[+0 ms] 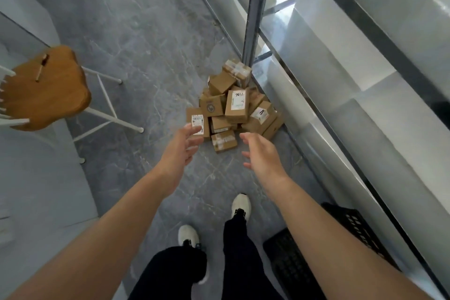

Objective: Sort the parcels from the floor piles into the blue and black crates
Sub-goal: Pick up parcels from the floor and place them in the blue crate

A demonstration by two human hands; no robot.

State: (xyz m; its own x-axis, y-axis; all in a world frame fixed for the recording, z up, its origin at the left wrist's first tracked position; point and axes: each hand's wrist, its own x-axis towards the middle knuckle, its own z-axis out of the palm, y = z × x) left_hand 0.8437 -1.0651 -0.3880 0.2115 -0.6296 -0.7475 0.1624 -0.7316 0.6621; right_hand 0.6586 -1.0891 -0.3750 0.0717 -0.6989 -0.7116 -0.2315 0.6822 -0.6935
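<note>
I see my left hand (181, 147) and right hand (261, 153) spread, holding nothing. Both hover above the parcel pile (233, 107).

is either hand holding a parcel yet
No, the left hand and right hand are both open and empty, held out toward the pile of cardboard parcels on the floor.

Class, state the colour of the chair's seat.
The seat is warm brown wood, seen best in the head view.

grey marbled floor (151, 39), cardboard parcel pile (231, 107), black crate (292, 263), stool (46, 90)
</note>
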